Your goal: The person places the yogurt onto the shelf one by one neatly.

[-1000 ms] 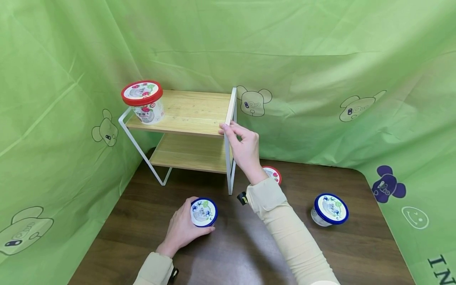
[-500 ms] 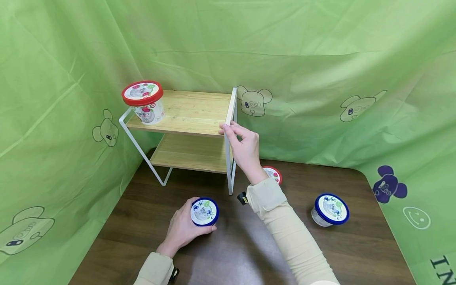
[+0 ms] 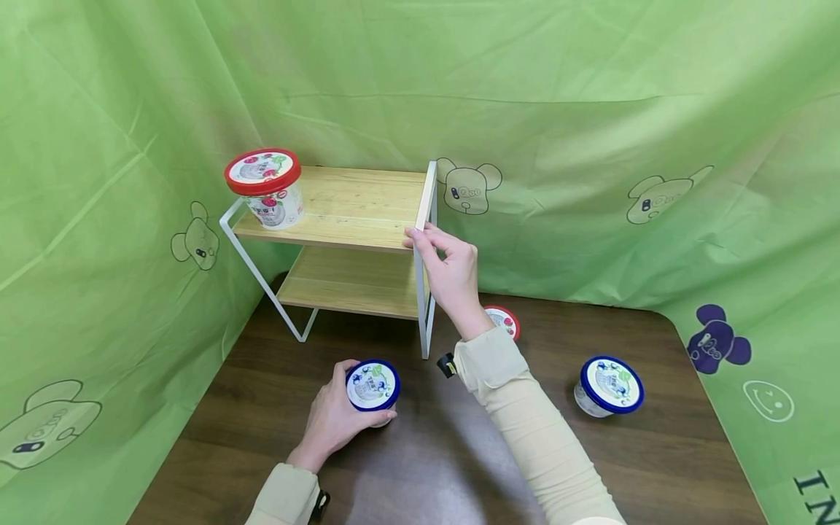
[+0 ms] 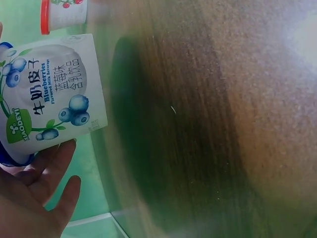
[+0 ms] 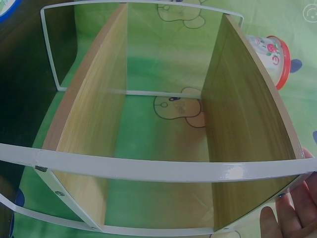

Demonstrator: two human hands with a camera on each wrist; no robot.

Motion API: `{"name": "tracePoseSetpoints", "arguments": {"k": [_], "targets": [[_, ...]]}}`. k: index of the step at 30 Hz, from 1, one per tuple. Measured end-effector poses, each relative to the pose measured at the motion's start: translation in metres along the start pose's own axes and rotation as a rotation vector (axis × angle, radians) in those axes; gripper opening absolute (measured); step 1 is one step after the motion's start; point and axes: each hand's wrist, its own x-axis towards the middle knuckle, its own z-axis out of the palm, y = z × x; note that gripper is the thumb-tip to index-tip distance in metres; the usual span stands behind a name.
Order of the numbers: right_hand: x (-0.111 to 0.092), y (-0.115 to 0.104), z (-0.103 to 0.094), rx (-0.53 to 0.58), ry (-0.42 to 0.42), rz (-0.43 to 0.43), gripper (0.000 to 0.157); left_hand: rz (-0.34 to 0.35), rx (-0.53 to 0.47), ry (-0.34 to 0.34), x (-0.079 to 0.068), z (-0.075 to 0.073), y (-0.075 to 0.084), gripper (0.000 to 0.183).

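Note:
My left hand (image 3: 335,415) holds a blue-lidded tub of blueberry milk drink (image 3: 372,385) in front of the shelf, thumb on the near side. The tub's printed white side (image 4: 54,94) faces the left wrist camera; whether its base touches the table cannot be told. My right hand (image 3: 449,270) pinches the white metal frame (image 3: 426,197) of a two-tier wooden shelf (image 3: 361,208), at the top front right corner. In the right wrist view the fingers (image 5: 292,213) lie by that frame bar. A red-lidded tub (image 3: 265,188) stands on the top board's left end.
Another red-lidded tub (image 3: 502,321) is partly hidden behind my right forearm. Farther right on the dark wooden table (image 3: 538,452) stands a second blue-lidded tub (image 3: 609,386). The lower board (image 3: 354,281) lies under the top one. Green printed cloth (image 3: 577,146) encloses the table's back and sides.
The tub in my left hand has shifted slightly up and left in the head view, and more of its lower side shows. My right hand stays on the shelf frame.

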Motion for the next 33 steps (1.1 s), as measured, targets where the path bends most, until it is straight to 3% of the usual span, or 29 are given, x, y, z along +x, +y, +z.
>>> {"name": "tracePoseSetpoints", "arguments": {"k": [17, 33], "targets": [[0.001, 0.000, -0.001, -0.005, -0.002, 0.007, 0.030, -0.013, -0.101, 0.064, 0.011, -0.010, 0.004, 0.098], [0.001, 0.001, 0.000, -0.015, -0.004, 0.015, 0.030, -0.003, -0.165, 0.078, 0.016, -0.015, 0.002, 0.095]]}}
